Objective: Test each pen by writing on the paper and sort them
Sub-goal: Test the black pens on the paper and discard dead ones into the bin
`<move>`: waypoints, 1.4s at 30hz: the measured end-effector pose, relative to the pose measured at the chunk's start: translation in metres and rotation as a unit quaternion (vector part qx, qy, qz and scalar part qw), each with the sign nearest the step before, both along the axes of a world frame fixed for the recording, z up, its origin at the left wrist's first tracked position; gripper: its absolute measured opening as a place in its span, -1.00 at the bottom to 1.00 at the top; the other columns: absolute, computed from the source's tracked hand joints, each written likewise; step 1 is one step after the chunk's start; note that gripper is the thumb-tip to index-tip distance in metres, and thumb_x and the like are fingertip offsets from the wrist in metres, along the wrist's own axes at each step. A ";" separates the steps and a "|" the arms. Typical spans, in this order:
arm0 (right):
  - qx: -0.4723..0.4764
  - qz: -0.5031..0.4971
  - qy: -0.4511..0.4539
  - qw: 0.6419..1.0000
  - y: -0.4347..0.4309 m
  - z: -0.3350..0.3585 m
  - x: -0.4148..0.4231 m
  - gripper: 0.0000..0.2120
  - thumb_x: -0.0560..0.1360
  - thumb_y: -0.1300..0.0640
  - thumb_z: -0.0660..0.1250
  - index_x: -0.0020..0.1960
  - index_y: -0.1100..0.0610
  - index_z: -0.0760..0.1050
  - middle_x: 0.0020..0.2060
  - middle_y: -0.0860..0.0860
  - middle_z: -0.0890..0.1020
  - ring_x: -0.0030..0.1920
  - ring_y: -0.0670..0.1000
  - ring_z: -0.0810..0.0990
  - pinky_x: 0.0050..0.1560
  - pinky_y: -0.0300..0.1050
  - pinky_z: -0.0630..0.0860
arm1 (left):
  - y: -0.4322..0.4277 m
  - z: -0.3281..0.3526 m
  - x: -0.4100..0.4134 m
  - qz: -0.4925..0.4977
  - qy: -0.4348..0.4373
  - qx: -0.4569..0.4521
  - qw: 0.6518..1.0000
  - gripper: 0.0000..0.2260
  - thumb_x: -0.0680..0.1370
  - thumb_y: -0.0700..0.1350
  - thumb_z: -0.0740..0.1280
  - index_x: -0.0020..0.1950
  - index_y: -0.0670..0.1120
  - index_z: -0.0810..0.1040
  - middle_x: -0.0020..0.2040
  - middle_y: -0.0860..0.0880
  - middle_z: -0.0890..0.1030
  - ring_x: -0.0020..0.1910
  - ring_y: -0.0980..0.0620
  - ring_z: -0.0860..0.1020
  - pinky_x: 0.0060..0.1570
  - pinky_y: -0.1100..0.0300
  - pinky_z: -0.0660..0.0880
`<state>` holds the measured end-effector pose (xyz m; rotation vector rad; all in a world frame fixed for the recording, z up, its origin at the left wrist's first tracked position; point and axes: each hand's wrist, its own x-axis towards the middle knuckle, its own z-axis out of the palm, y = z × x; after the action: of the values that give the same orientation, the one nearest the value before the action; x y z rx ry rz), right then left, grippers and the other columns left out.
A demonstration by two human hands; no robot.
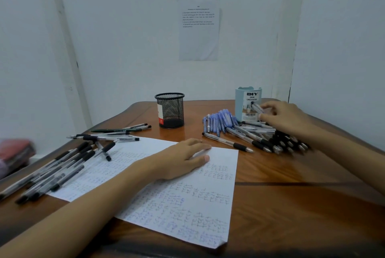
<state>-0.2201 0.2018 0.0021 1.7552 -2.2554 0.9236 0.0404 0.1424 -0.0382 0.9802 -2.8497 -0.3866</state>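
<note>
A: Which hand has the pen to be tested?

B: The right hand (279, 118). Its thumb and fingertips are pinched on a clear pen (256, 107), just in front of the blue desk organizer (248, 96) at the far right of the desk (291, 195). It is blurred there, but it reads as a pinch.

A: How does the pen lie?

B: Slanted. Its dark end points up and left, away from the palm, and the other end is hidden among the fingers. Under the hand lies a heap of pens (260, 136), with a row of blue pens (220, 120) at its left.

A: And the paper?

B: The paper (187, 205) lies left of that hand and nearer the person. The left hand (183, 159) rests flat on it, fingers straight, pressing it down. Something pale shows under the fingertips — I cannot tell what.

A: So the next move?

B: I'd judge the right hand must carry the pen leftward and toward the body, turning it tip-down — which end is the tip I cannot tell. The left hand is nearer the sheet but serves as its weight. The black-capped pens (62, 166) lie across the sheet's left edge, on the far side from the pen.
</note>
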 end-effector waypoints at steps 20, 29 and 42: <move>-0.041 0.134 0.044 0.989 -0.020 -0.001 0.080 -0.78 0.56 0.06 0.23 0.16 -0.02 0.55 0.01 -0.05 0.58 -0.04 -0.09 0.46 -0.13 -0.18 0.43 | -0.006 0.032 0.043 0.070 0.006 -0.167 0.984 -0.71 0.61 0.02 0.13 0.25 -0.04 0.49 0.25 0.01 0.45 0.16 0.04 0.47 0.19 0.06 0.42; -0.025 0.384 0.133 0.913 -0.052 -0.015 0.250 -0.68 0.53 0.11 0.27 0.28 -0.01 0.46 0.11 0.01 0.50 0.13 0.01 0.44 -0.09 -0.19 0.30 | 0.003 0.027 0.181 0.280 0.016 -0.135 0.950 -0.67 0.62 -0.04 0.14 0.39 -0.02 0.35 0.34 -0.03 0.39 0.24 0.00 0.41 0.24 0.12 0.34; -0.156 0.496 0.281 0.807 -0.055 -0.031 0.300 -0.82 0.37 0.28 0.47 -0.04 0.13 0.64 -0.07 0.05 0.67 -0.07 0.08 0.61 -0.26 -0.08 0.58 | 0.010 0.004 0.251 0.354 0.073 -0.052 0.931 -0.66 0.65 -0.06 0.05 0.39 -0.12 0.37 0.40 -0.09 0.38 0.37 0.01 0.32 0.29 0.30 0.16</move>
<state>0.0804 0.1465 -0.0290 2.5580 -0.6916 0.6541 0.2913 0.1522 -0.0347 1.7527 -2.1507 -0.2112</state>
